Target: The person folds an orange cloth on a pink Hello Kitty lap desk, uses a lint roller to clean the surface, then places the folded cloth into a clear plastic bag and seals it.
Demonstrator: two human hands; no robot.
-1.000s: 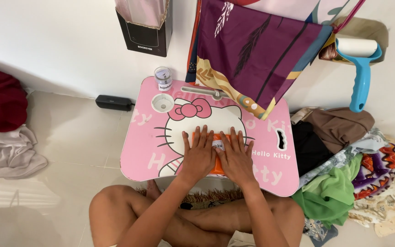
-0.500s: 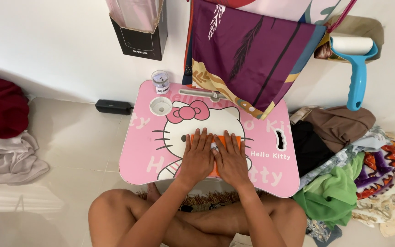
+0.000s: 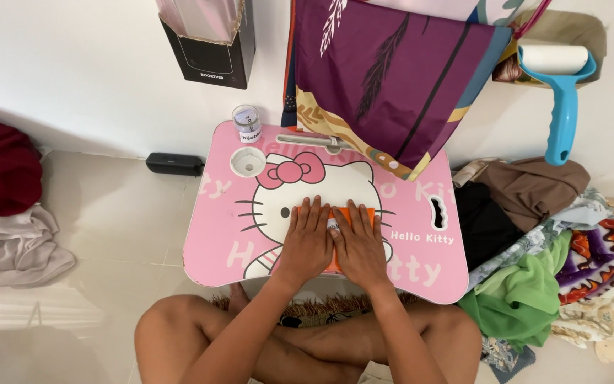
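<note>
Two hands, left (image 3: 308,242) and right (image 3: 358,245), press flat, grip released, on one orange cloth (image 3: 361,213); one pink counter (image 3: 214,242) carries one jar (image 3: 248,124).

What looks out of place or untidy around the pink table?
On the pink table nothing is spilled; both hands, left hand and right hand, press flat on an orange item. Loose clothes lie heaped on the floor beside it.
</note>
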